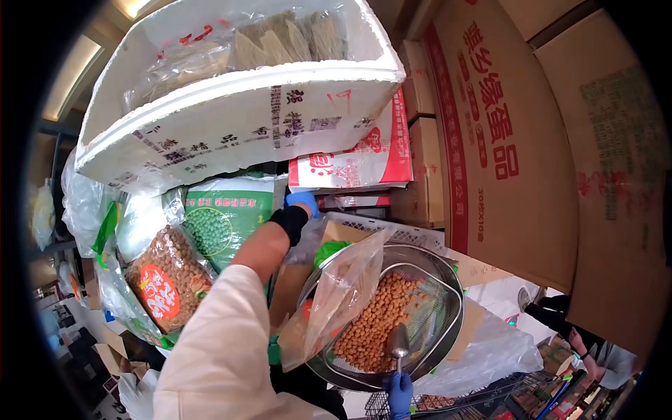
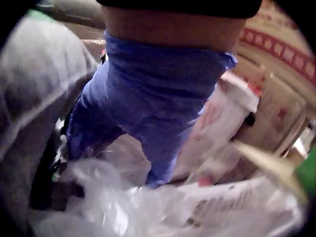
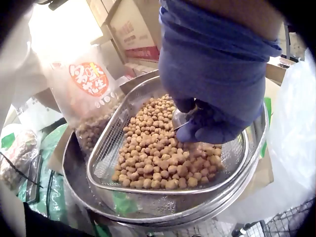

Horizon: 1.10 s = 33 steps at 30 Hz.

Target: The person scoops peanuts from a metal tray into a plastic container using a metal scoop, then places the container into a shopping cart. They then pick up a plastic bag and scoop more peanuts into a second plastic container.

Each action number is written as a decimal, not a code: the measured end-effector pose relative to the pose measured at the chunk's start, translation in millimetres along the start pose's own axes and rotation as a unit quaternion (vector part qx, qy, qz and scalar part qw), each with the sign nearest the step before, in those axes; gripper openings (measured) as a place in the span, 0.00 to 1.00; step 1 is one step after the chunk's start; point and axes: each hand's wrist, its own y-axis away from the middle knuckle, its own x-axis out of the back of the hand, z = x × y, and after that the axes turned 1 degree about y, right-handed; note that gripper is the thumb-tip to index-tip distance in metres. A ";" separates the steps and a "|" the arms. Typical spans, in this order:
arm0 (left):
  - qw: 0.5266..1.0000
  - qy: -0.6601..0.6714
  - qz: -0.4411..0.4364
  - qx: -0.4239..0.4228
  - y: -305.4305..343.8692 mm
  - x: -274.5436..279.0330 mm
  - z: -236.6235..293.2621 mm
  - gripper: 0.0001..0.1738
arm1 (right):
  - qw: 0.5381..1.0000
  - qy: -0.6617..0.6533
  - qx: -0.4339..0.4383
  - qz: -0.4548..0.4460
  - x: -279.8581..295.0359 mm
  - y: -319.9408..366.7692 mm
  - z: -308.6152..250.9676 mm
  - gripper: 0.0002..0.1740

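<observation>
My right hand (image 3: pixel 215 81), in a blue glove, grips a metal scoop (image 1: pixel 398 341) by its handle. The scoop's bowl lies over round brown coated peanuts (image 3: pixel 155 158) in a wire mesh basket (image 3: pixel 96 158), which sits in a wide metal basin (image 3: pixel 76 173). My left hand (image 1: pixel 302 203), also in a blue glove, reaches down beneath the white foam box (image 1: pixel 210 150), just below a red and white carton (image 1: pixel 350 168). In the left wrist view its thumb and fingers are spread apart above clear plastic (image 2: pixel 106 197), which hides some fingertips.
A clear bag (image 1: pixel 350 280) with orange print leans over the basin's left side. Left of my arm lie a bag of brown round snacks (image 1: pixel 185 269) and a green bag (image 1: pixel 241 199). Large cartons (image 1: pixel 504 133) stack up at the right. Another person (image 1: pixel 595 357) is at the far right.
</observation>
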 end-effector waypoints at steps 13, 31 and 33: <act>0.931 0.307 0.112 -0.161 182.8 175.3 -62.1 0.37 | 0.987 0.146 0.054 -0.035 -14.5 -24.4 -12.9 0.13; 0.665 0.587 -0.171 -0.429 398.6 255.2 -31.5 0.46 | 0.926 -0.183 0.313 -0.109 -12.7 119.8 -201.7 0.39; 0.686 0.507 -0.147 -0.501 420.0 233.0 -13.8 0.44 | 0.875 -0.298 0.352 -0.147 -25.4 161.7 -226.3 0.40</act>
